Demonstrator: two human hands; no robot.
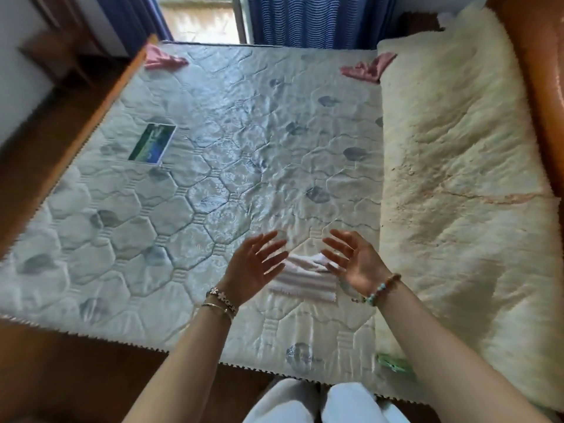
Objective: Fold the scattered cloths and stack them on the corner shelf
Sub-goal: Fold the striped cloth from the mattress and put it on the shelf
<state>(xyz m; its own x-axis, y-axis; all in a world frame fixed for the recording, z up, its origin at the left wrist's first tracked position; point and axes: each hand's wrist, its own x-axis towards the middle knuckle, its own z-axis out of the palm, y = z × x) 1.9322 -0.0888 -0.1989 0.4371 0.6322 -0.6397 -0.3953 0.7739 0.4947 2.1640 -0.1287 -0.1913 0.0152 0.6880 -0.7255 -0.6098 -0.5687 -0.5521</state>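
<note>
Left hand (pixel 253 267) and right hand (pixel 354 264) held above the quilted mattress (pixel 213 166), palms facing each other, fingers spread, gripping nothing. Between and just below them, a striped white cloth (pixel 305 283) lying flat. Far beyond the fingertips, two pink cloths (pixel 163 58) (pixel 367 68); near the right forearm, a green cloth (pixel 393 364).

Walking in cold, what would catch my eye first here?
Two open hands, left hand and right hand, hover over a striped cloth near the mattress's front edge. Two pink cloths lie crumpled at the far corners.
</note>
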